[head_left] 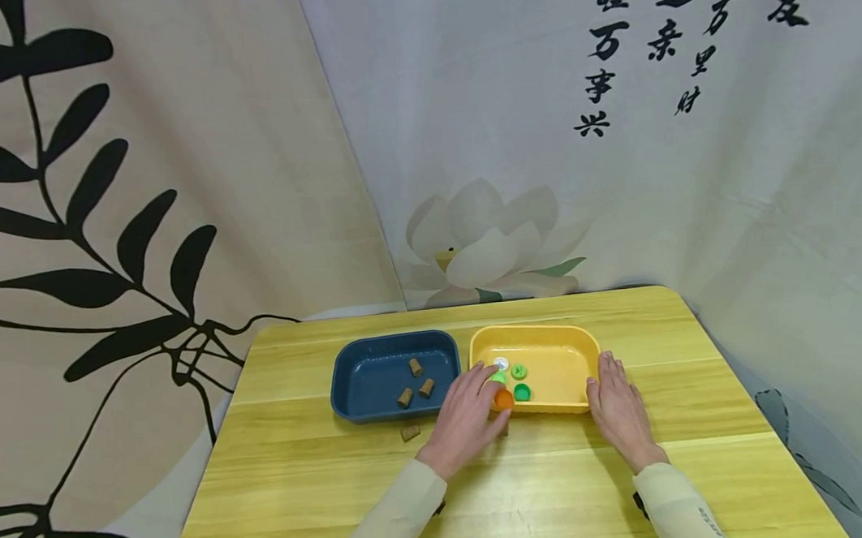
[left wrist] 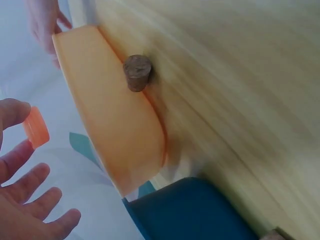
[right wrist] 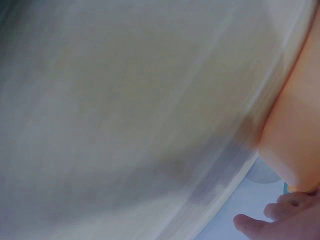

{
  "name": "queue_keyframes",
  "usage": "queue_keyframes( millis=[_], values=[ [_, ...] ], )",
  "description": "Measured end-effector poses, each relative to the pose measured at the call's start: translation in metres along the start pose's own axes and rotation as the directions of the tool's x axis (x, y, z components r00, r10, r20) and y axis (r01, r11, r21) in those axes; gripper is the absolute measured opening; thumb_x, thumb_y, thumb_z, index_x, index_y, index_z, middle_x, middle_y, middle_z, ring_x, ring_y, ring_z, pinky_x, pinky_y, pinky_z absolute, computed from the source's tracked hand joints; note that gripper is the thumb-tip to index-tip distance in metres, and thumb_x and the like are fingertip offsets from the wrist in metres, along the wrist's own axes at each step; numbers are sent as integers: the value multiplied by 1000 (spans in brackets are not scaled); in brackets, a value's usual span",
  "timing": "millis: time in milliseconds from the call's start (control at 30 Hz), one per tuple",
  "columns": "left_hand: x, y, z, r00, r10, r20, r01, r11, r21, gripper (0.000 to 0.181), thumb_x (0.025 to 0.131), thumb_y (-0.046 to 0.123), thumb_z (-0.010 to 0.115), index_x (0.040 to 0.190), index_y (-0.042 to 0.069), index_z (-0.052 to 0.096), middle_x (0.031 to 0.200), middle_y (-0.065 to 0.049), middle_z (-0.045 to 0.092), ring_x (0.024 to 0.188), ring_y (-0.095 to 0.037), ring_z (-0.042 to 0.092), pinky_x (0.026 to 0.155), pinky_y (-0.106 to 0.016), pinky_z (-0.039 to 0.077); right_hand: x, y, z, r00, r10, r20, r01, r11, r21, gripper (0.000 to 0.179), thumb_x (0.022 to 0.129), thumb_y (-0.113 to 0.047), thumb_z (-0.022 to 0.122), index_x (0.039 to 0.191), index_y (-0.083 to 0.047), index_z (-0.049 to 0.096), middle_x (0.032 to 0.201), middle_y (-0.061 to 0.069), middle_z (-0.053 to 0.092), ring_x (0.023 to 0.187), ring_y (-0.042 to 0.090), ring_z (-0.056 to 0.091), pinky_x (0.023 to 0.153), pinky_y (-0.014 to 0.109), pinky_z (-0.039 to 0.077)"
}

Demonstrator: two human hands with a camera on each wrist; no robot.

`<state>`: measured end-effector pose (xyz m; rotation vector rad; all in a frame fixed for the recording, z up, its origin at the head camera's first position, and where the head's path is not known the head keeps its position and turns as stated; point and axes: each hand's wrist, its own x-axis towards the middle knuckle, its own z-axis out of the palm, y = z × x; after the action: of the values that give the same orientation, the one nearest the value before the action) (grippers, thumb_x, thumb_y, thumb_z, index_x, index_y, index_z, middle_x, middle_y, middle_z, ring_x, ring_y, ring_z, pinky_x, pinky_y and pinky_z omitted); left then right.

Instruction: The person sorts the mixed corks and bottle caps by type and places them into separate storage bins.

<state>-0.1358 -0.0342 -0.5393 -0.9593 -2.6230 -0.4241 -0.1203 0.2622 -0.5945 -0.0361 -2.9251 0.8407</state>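
My left hand (head_left: 463,420) pinches an orange bottle cap (left wrist: 36,127) between thumb and index finger, over the near left corner of the yellow tray (head_left: 560,368). The other left fingers are spread. Inside that tray, close to the left fingertips, lie a white cap (head_left: 502,363), a light green cap partly hidden by the fingers, a green ring-like cap (head_left: 519,372) and a darker green cap (head_left: 522,393). My right hand (head_left: 621,409) touches the tray's right end with its fingers extended.
A blue tray (head_left: 351,415) with several corks, one being this cork (head_left: 405,398), stands left of the yellow tray. One cork (head_left: 410,432) lies on the wooden table (head_left: 560,490) before it. Another cork (left wrist: 137,73) lies near the yellow tray's front. A printed curtain (head_left: 495,95) hangs behind.
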Motion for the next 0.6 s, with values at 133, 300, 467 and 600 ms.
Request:
queue_keyframes(
  millis=[133,300,467,600],
  values=[
    [13,4,5,1000,-11,11,11,1000,5,30,94,37,77,114,16,71,145,-7,58,142,-31,49,112,-51,44,0,0,0,1000,4,6,-5,1000,2,64,114,-30,25,160,11,8,167,31,10,153,52,12,115,74,18],
    [30,12,11,999,-29,39,29,1000,8,30,95,39,76,115,18,70,146,-6,58,142,-30,48,115,-48,42,-1,0,1,1000,9,10,-9,1000,0,65,114,-33,22,160,11,9,167,31,10,153,51,12,115,74,17],
    [44,21,18,996,-49,78,50,999,-2,32,95,38,75,119,18,71,147,-5,57,143,-30,47,115,-47,41,0,0,1,1000,8,6,-8,1000,0,66,114,-33,22,160,11,9,167,31,10,153,52,12,115,74,18],
    [55,29,25,995,-57,88,57,998,2,31,95,38,76,119,19,71,146,-5,58,142,-30,49,114,-47,42,0,-1,1,1000,5,-1,-5,1000,-3,65,114,-32,23,160,12,10,167,32,11,152,53,14,114,74,19]
  ],
)
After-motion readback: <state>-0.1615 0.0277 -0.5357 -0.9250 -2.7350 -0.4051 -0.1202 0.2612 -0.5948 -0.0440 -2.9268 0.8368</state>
